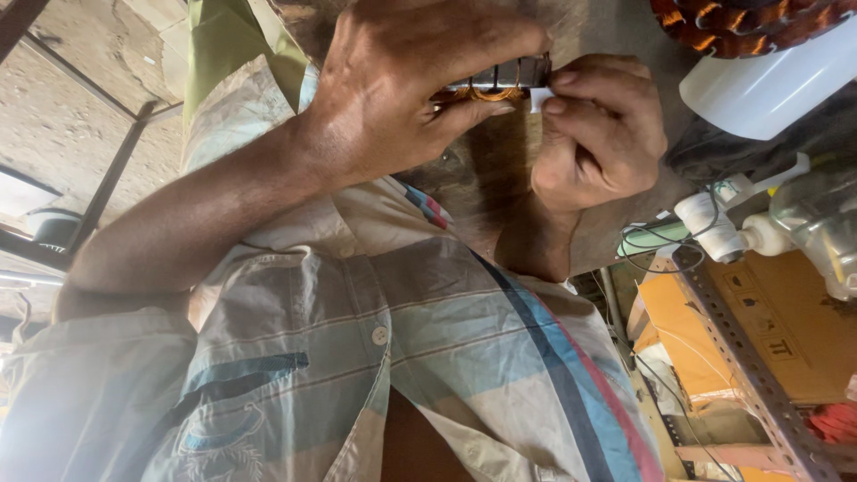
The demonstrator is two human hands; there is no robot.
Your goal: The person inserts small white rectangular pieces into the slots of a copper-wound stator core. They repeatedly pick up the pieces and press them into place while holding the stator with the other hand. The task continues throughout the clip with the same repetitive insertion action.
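Nearest the camera, a plaid shirt [428,357] with a white button and blue and red stripes filled the lower part of the view. Above it, the left hand [402,85] was closed around a small metal core [500,78]. Its fingers lay over the top and its thumb pressed up from beneath, where a copper winding [489,93] showed. The core was held in the air in front of the chest, between the two hands, and was mostly covered by the left fingers. Touching the core's right end, the right hand [598,134] was curled, with thumb and forefinger pinched together on a small white slip [537,98]. Whether the slip was seated in the core could not be determined. Farther right, a white spool [710,223] trailing thin wires sat beside a clear bottle [817,223]. Behind these lay a white plastic container [768,85] and, at the top edge, a larger copper coil [741,22]. Orange cardboard boxes [777,330] rested on a slotted metal shelf [759,384] at the lower right.
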